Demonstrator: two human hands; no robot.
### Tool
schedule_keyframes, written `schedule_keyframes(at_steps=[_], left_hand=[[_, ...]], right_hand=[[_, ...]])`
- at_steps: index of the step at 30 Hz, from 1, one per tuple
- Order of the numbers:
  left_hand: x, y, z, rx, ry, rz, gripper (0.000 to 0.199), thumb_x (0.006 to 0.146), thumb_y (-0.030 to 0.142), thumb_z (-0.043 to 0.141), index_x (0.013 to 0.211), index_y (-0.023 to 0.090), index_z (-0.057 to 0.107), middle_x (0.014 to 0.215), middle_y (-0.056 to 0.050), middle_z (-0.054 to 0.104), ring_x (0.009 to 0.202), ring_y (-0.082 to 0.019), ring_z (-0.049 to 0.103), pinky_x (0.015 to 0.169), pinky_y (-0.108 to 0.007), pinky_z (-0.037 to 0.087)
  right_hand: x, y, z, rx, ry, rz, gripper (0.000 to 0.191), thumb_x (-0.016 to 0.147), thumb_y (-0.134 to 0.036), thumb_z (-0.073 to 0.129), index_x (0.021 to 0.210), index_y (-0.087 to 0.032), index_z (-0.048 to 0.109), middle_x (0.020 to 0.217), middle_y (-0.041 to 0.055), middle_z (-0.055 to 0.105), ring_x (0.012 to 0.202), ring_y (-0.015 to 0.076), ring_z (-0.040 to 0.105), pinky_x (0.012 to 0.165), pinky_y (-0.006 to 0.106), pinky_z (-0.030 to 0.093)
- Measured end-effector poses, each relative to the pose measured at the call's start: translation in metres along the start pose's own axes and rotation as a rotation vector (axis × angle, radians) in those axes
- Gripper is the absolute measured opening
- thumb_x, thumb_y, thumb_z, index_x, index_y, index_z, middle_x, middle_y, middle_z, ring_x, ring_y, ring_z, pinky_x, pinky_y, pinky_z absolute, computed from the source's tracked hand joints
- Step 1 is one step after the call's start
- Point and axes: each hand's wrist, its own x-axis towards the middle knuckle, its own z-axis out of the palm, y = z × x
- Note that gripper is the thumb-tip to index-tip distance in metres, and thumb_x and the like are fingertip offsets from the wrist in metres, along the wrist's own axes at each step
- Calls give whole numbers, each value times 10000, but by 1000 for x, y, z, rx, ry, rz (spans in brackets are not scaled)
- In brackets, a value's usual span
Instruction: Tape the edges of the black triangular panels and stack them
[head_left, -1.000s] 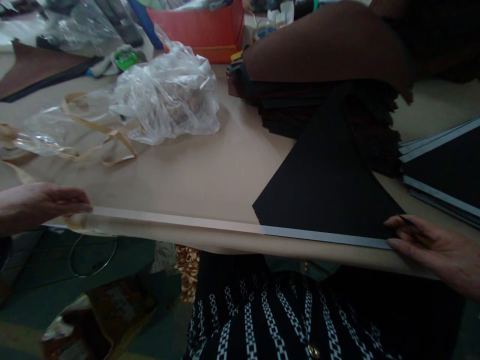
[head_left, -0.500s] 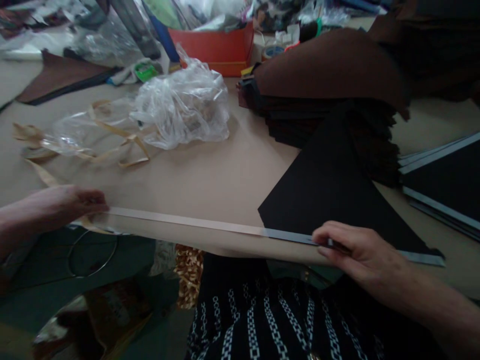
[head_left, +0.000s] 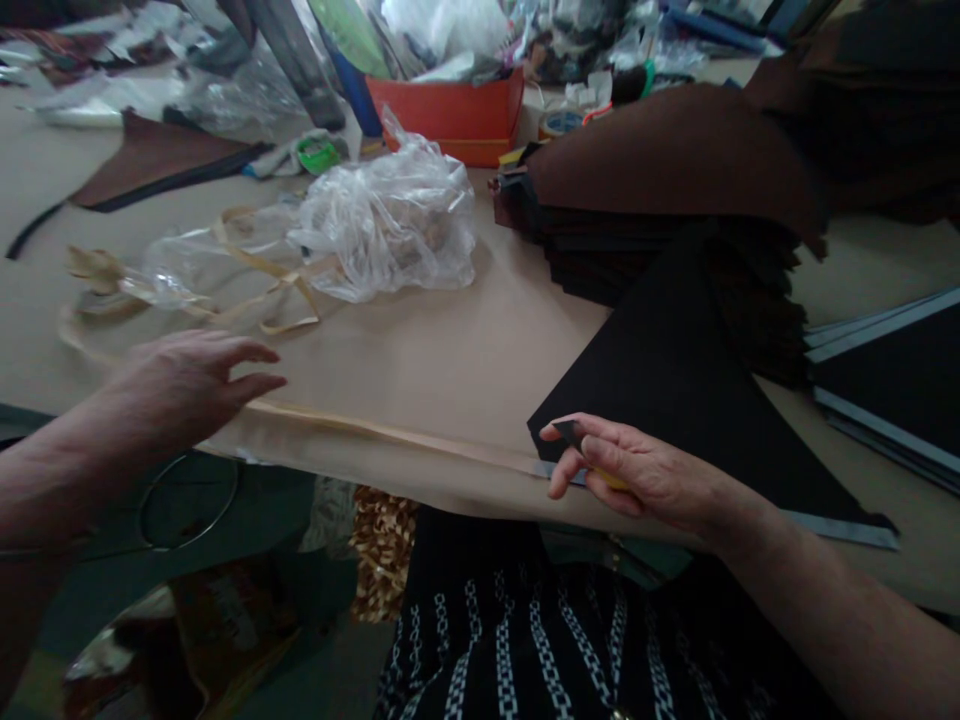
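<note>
A long pale strip [head_left: 390,432] lies along the table's front edge, its right end on the lower edge of a black panel [head_left: 660,370]. Above the strip's left end is my left hand [head_left: 191,378], thumb and fingers apart, holding nothing. My right hand [head_left: 637,462] is over the panel's lower left corner, fingers curled round a small tool [head_left: 570,432] with a dark pointed tip and a yellow part. Part of the strip's right end is hidden under that hand.
Behind the strip lies a crumpled clear plastic bag [head_left: 397,220] beside loose tan ribbon [head_left: 262,270]. A red box [head_left: 457,115] stands at the back. Dark brown pieces [head_left: 675,150] are stacked behind the panel; grey-edged black panels [head_left: 892,390] lie at the right.
My left hand has let go of the strip and opened, moving up and right. My right hand has shifted left, turned palm up, and shows the tool. The strip has gone slack.
</note>
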Motion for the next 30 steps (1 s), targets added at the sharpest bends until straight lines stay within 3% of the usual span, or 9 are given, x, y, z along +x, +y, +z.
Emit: schedule_keyframes(at_steps=[3,6,8,10,13,20,30], left_hand=[[-2,73,-12,-253,22,229,344,877,370,439,958,91,624,970,-66,630,912,-157,549,862,-266,382],[-10,150,-14,-429,-8,412,195,867,299,501,910,158,628,942,-65,640,894,-188,570,841,-298,416],[-14,189,-13,-439,-61,472,150,866,260,502,921,172,611,908,-63,636,871,-204,578,808,-320,432],[-16,213,-11,-387,-72,480,110,858,242,508,882,183,597,862,-58,629,799,-213,579,735,-333,434],[-15,227,-9,-316,-44,456,72,843,211,515,826,184,579,832,-69,624,746,-226,572,678,-349,402],[-8,229,-14,-296,-57,447,116,845,230,509,768,178,578,733,-76,670,698,-245,599,645,-361,334],[-1,227,-8,-296,-33,495,92,777,204,561,688,199,583,660,-48,658,636,-215,559,625,-347,274]], right_hand=[[-8,-4,1,-99,155,-11,274,962,-401,329,955,-183,494,787,-6,600,451,46,357,453,213,304],[-14,-7,8,-358,275,-22,238,935,-307,394,785,-177,525,712,-15,539,591,84,473,568,226,370],[-16,-6,14,-509,383,-93,178,894,-255,464,785,-179,583,744,-7,542,699,106,512,642,233,381],[-16,-2,20,-554,457,-116,151,871,-240,498,809,-185,624,775,-4,568,734,116,531,667,235,385],[-13,7,29,-515,441,-32,154,864,-239,495,813,-187,630,729,-14,601,673,115,540,624,232,387],[-5,19,39,-600,484,16,138,803,-215,543,930,-197,594,628,-40,572,557,104,507,548,227,352],[5,27,46,-969,458,68,257,824,-205,465,1071,-190,534,693,19,635,650,181,602,585,278,365]])
